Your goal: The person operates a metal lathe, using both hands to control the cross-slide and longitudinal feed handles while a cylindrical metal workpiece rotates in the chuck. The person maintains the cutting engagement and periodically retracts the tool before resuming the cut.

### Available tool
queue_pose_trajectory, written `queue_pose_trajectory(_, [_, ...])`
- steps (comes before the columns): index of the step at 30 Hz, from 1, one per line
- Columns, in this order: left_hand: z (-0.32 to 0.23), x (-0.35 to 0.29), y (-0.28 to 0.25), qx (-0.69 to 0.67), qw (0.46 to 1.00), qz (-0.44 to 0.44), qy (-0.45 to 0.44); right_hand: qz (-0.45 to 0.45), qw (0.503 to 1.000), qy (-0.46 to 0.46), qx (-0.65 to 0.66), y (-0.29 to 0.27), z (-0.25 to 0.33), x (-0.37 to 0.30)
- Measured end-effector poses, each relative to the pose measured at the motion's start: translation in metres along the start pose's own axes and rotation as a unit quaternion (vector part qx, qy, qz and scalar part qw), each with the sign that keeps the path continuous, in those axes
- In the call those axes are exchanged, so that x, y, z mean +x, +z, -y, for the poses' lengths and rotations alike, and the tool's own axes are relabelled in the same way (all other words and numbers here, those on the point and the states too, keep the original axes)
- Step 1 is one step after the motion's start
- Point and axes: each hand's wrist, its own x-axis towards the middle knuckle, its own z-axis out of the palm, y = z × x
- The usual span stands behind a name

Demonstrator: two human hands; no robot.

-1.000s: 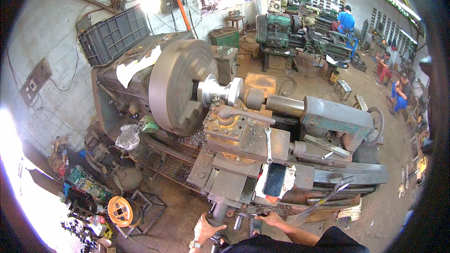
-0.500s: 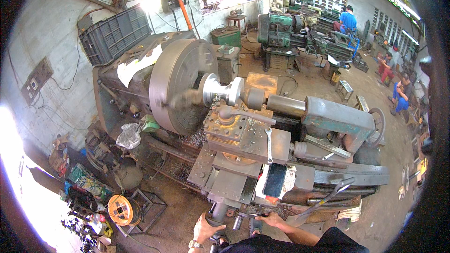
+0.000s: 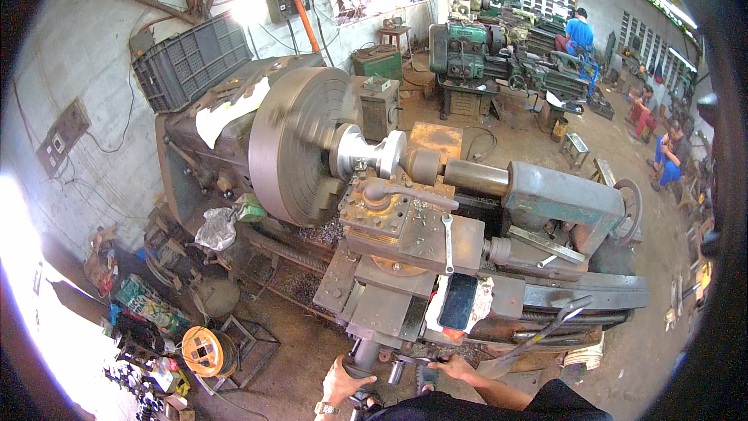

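Note:
At the bottom edge my left hand is curled against the cylindrical collar at the front of the lathe's cross slide. My right hand closes on the end of a crank handle just right of that collar. Beyond the hands, the tool post with its clamping lever sits beside a shiny spool-shaped metal workpiece. That workpiece runs between the big round chuck, whose face is motion-blurred, and the tailstock.
A wrench lies on the carriage, near a phone on a white cloth. Metal chips are scattered below the chuck. A cable reel stands on the floor at left. Behind are another lathe and a person in blue.
The chuck's blurred face looks different, as it turns. Both hands keep nearly the same places, and the whole view has shifted very slightly.

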Motion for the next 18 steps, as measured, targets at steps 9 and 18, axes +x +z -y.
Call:
queue_pose_trajectory(9, [0.003,0.003,0.003,0.004,1.000,0.001,0.009,-0.020,0.996,-0.073,0.041,-0.006,0.008,-0.015])
queue_pose_trajectory(18, [0.005,0.004,0.005,0.009,1.000,-0.002,-0.006,-0.028,0.996,-0.079,0.029,-0.010,0.013,-0.023])
